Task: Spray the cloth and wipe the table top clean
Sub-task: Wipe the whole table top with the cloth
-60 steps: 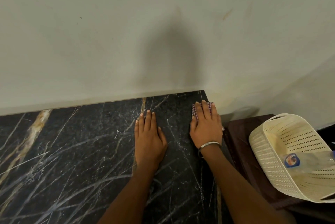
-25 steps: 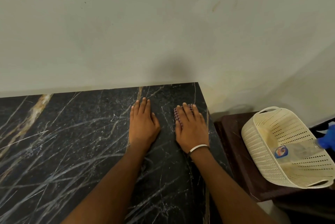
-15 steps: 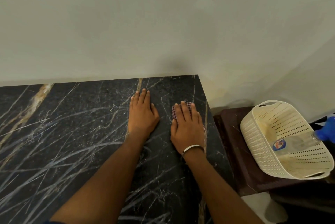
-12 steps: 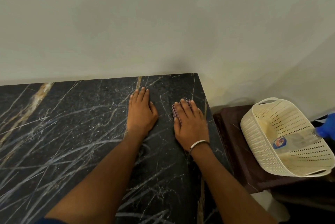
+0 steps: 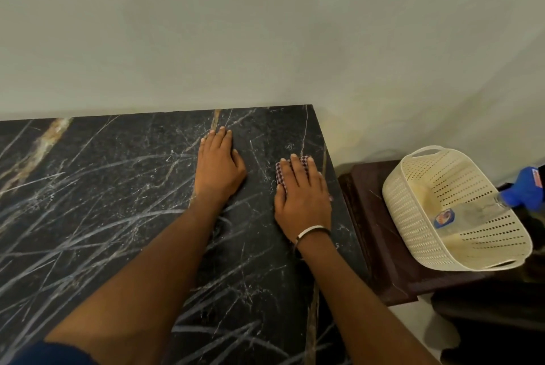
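My right hand [image 5: 300, 193], flat on the checked cloth [image 5: 280, 171], has drawn it back from the wall along the table top [image 5: 103, 187] edge, so wiping continues, while my left hand [image 5: 218, 167] rests flat, empty.

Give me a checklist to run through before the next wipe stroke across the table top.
1. Cloth under the right hand, fingers flat on it: ok.
2. Left hand flat on the table top, bracing: ok.
3. Cloth kept on the table, not over the right edge: ok, but close.
4. Cloth damp enough: cannot tell.
5. Spray bottle in reach, lying in the basket: ok.
6. Dirt left on the dark stone: cannot tell.
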Available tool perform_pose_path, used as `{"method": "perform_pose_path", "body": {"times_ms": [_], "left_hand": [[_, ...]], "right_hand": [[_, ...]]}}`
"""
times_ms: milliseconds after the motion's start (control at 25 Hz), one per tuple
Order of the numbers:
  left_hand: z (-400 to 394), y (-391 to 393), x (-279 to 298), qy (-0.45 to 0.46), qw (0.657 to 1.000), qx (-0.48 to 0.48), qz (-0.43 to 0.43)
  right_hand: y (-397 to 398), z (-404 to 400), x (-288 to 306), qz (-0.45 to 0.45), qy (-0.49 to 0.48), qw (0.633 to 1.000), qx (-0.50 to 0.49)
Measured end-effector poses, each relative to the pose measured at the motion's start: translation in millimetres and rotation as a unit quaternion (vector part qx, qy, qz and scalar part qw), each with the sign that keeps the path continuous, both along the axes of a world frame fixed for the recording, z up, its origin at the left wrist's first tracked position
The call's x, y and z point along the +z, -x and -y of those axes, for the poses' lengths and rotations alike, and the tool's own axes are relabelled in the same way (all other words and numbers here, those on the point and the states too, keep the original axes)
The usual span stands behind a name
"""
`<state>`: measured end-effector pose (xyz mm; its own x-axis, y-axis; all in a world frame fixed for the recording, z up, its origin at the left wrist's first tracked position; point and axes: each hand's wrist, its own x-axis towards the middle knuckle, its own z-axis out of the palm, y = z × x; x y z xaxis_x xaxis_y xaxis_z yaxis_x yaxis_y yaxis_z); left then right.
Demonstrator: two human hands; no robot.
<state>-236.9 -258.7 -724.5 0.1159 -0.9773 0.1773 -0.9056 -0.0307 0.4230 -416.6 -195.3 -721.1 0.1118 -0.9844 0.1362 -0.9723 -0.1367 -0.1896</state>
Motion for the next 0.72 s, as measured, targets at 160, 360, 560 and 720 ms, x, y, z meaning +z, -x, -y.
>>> {"method": "perform_pose_path", "body": {"times_ms": [160, 360, 560, 720], "left_hand": [[0, -3, -2, 0.005, 1.0, -0.006, -0.005], [1, -2, -4, 0.008, 1.0, -0.01, 0.004], [1, -2, -3, 0.012, 1.0, -0.01, 0.001], [0, -5, -3, 0.015, 1.0, -0.015, -0.01]], "right_hand": [[33, 9, -1, -0.011, 0.006, 1.0, -0.009], [30, 3, -2, -0.015, 0.016, 0.997, -0.073], [0, -29, -2, -0.013, 0.019, 1.0, 0.0], [35, -21, -4, -0.015, 0.026, 0.999, -0.039]]}}
